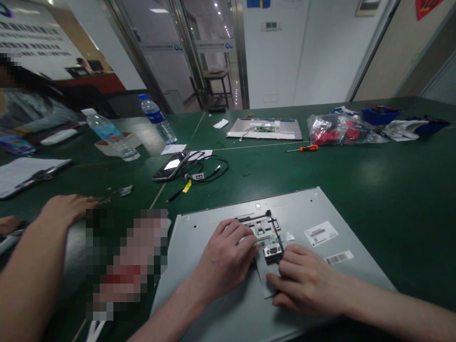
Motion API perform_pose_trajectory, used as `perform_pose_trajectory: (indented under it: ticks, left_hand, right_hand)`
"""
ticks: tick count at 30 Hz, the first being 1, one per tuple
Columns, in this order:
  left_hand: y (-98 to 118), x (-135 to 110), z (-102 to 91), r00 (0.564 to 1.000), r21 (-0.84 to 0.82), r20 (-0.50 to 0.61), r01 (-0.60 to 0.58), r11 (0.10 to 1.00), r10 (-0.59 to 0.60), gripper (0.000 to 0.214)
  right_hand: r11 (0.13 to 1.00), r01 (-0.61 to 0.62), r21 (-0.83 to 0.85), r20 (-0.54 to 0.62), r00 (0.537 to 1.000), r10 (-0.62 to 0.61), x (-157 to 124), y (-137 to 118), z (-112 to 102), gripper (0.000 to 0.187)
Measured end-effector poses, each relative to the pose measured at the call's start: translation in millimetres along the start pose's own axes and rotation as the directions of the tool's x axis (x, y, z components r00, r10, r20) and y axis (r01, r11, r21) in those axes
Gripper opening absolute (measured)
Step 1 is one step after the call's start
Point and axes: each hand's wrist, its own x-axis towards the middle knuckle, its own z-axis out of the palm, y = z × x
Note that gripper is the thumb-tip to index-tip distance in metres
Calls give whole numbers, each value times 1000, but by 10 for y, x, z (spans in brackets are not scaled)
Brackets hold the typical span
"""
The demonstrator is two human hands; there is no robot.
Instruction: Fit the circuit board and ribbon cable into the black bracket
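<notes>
A large grey metal display back panel (221,213) lies flat before me. In its middle, a small circuit board with a metal video-connector block (272,251) sits beside a slotted metal frame (265,228). My left hand (228,251) is curled against the board's left side, its fingertips mostly hidden. To the right of the connector, my right hand (306,280) has its fingers bent, the index finger and thumb touching the light grey strip (263,280) below the block. Whatever is between the fingers of either hand is too small or hidden to make out.
Another person's arm (39,256) reaches in at left, its hand near small metal parts (124,191). Beyond the panel are a phone (171,167), a coiled cable (210,173), an orange screwdriver (308,148), a second flat panel (285,130), plastic bags (342,130) and water bottles (158,118).
</notes>
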Motion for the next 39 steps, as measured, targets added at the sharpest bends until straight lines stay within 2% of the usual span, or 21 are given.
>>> perform_pose_trajectory:
  ticks: [9, 22, 27, 39]
  left_hand:
    - [-8, -20, 44, 1000, 13, 21, 7, 1000, -8, 7]
    - [-32, -24, 84, 999, -1, 11, -46, 999, 46, 11]
    - [-20, -25, 74, 999, -4, 8, -53, 999, 53, 11]
    - [24, -10, 9, 993, -50, 109, -30, 998, 35, 13]
  right_hand:
    - [1000, -8, 1, 36, 999, 8, -11, -1, 8, 21]
    - [1000, -9, -12, 24, 1000, 9, 11, -2, -2, 22]
    - [999, -32, -19, 63, 997, 34, -10, 0, 32, 24]
    - [999, -42, -35, 115, 992, 46, -44, 10, 98, 34]
